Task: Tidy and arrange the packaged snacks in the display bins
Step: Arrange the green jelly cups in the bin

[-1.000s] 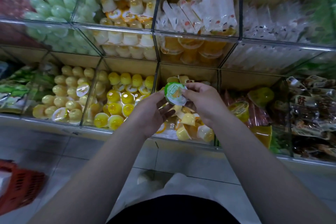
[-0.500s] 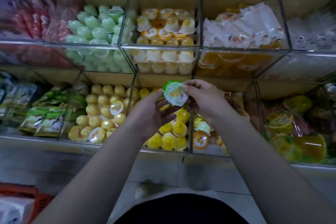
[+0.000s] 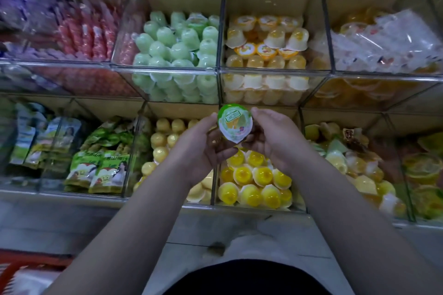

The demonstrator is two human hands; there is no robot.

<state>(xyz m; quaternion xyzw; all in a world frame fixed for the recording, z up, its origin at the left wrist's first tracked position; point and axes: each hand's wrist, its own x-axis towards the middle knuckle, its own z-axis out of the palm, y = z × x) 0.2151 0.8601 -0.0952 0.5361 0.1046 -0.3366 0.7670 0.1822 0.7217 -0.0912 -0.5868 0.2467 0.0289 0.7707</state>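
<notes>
Clear acrylic display bins (image 3: 275,72) of jelly cups fill the shelving; left hand (image 3: 201,148) and right hand (image 3: 275,136) together pinch a green-lidded jelly cup (image 3: 235,124), lid up, above the yellow cups (image 3: 254,182); probably bound for the green cups' bin (image 3: 177,50).

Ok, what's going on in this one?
A person stands at a rack of clear display bins, holding one green-lidded jelly cup up between the left hand and the right hand, lid toward the camera. It is in no bin yet. A bin in the row above holds green jelly cups; yellow jelly cups fill the bin just below the hands.
</notes>
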